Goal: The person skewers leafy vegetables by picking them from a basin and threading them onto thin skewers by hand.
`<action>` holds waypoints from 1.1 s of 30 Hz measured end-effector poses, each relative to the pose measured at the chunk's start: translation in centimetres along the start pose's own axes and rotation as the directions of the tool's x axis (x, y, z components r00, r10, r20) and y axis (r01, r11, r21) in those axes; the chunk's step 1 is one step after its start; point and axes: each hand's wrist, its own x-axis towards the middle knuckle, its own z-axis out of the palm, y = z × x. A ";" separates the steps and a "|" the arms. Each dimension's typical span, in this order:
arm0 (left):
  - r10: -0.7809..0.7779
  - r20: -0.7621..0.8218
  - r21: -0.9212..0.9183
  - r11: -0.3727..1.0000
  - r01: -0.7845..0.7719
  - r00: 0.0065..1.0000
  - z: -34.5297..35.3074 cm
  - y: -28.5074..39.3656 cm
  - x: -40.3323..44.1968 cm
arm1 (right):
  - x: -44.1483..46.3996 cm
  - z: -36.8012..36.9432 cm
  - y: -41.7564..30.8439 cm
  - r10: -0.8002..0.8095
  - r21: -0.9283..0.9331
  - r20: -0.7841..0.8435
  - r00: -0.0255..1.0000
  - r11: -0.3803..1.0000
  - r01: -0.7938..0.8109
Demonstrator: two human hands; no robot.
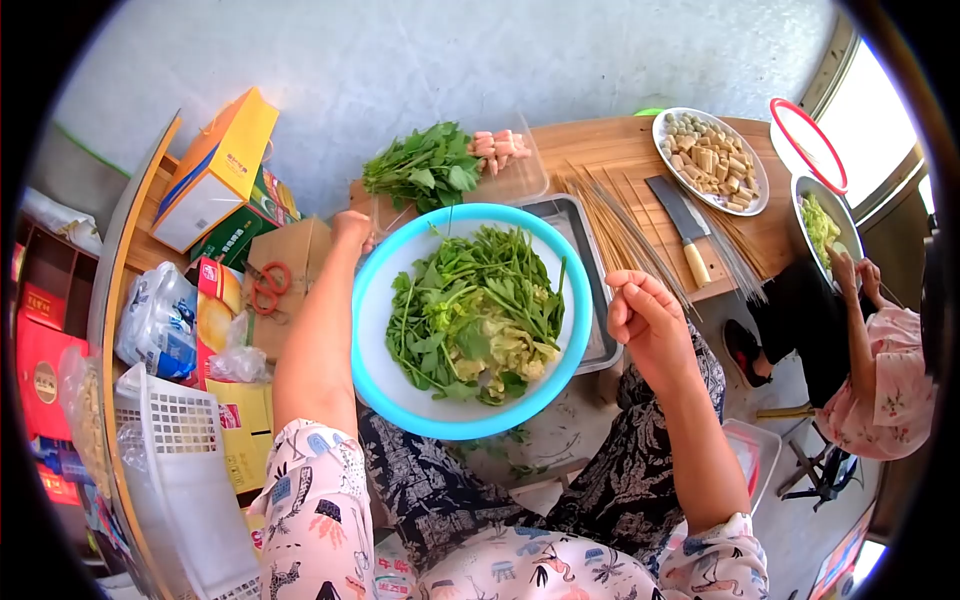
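A white basin with a blue rim (362, 330) sits in front of me above my lap. In it lie leafy green stems (430, 290) and paler, wilted-looking leaves (505, 350). My left hand (352, 232) is closed beyond the basin's upper left rim, beside a cardboard box (290, 250); whatever its fingers hold, if anything, is hidden. To the right of the basin my right hand (648, 312) is raised, its fingers curled into a pinch. I cannot make out anything between them. Close by this hand lies a bundle of thin wooden skewers (610, 225).
A cleaver (682, 215) and an oval plate of cut pieces (715, 160) are on the wooden table. Behind the basin are leafy greens (425, 170) and pink pieces (497, 148). Scissors (268, 288) and a white basket (180, 470) stand left. Another person (880, 370) sits right.
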 end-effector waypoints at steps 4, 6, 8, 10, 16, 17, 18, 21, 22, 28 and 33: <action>0.037 -0.128 0.408 0.913 0.018 0.991 -0.4 -1.3 -0.3 | -0.2 -0.2 -0.2 0.019 -0.011 0.003 1.000 1.000 -0.019; 0.081 -0.112 0.498 0.867 -0.015 0.990 -0.4 -2.4 0.0 | -0.2 -0.4 -0.1 0.024 -0.014 0.001 1.000 1.000 -0.024; 0.304 -0.058 0.636 0.746 -0.199 0.951 0.0 -3.7 0.6 | -0.2 -0.5 -0.1 0.029 -0.021 0.002 1.000 0.999 -0.029; 0.266 -0.053 0.600 0.779 -0.183 0.962 0.0 -3.9 0.4 | -0.1 -0.5 -0.1 0.024 -0.021 0.018 1.000 1.000 -0.023; 0.465 -0.136 0.360 0.846 -0.394 0.875 -1.1 -3.4 -4.7 | 0.0 -0.7 -0.2 0.001 -0.006 0.010 1.000 1.000 -0.001; 0.525 -0.143 0.299 0.831 -0.469 0.839 -1.5 -3.3 -6.4 | 0.1 -0.9 -0.1 0.001 -0.011 0.000 1.000 1.000 -0.001; 0.523 -0.145 0.300 0.832 -0.467 0.840 -1.7 -3.4 -8.3 | 0.1 -1.3 0.0 -0.008 -0.028 -0.005 1.000 1.000 0.008; 0.657 -0.170 0.170 0.754 -0.634 0.735 -2.7 -4.2 -14.7 | 0.2 -2.7 -0.4 -0.006 -0.086 -0.013 1.000 0.996 0.005; 0.669 -0.170 0.105 0.742 -0.662 0.723 -2.9 -5.0 -16.6 | 0.2 -3.6 -0.9 -0.025 -0.129 -0.026 0.999 0.991 0.022; 0.732 -0.231 0.121 0.676 -0.727 0.641 -3.2 -7.9 -29.2 | -2.3 -11.7 -5.0 -0.170 -0.265 -0.134 0.976 0.956 0.130; 0.761 -0.316 0.097 0.619 -0.779 0.566 -1.1 -9.7 -32.5 | -5.6 -17.3 -2.2 -0.098 -0.430 -0.251 0.963 0.903 -0.020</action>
